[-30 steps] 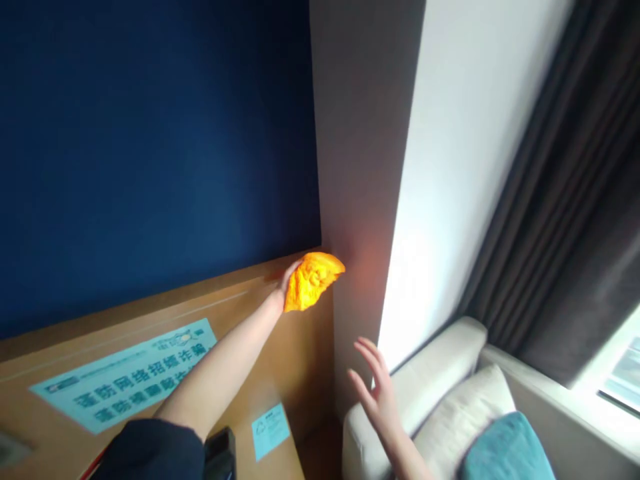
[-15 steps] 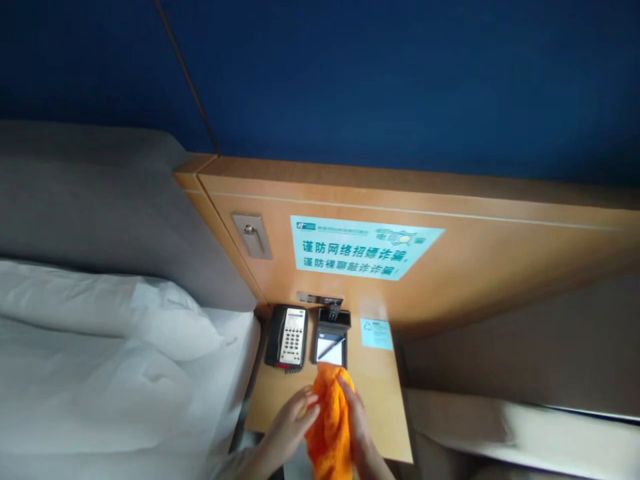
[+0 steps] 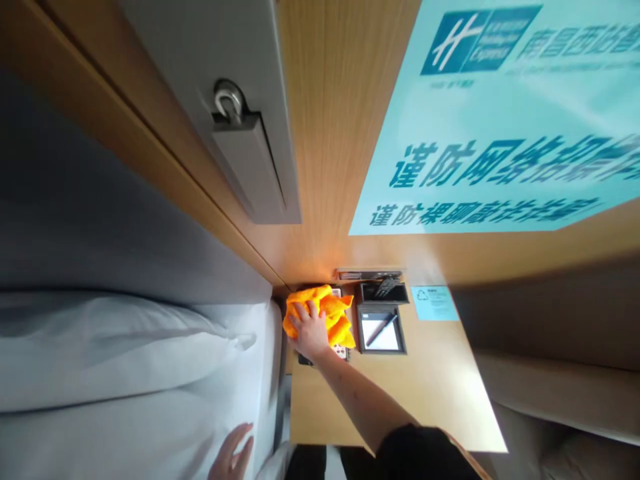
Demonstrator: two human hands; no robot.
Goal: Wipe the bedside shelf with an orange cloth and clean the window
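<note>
One hand, your left hand point(image 3: 233, 453), hangs by the bed point(image 3: 240, 383), fingers parted, holding nothing that shows. Your right hand point(image 3: 310, 332) lies spread on the cloth point(image 3: 340, 327), which covers the phone point(image 3: 341, 351); pushing sideways could shift the phone, and a loose fold could snag the tray point(image 3: 403, 337) or its pen point(image 3: 383, 329). Your left wrist is cut off, the cloth hides most of the phone, you can't tell whether your right fingers pinch fabric, and the sign point(image 3: 475, 113) runs out of view.
</note>
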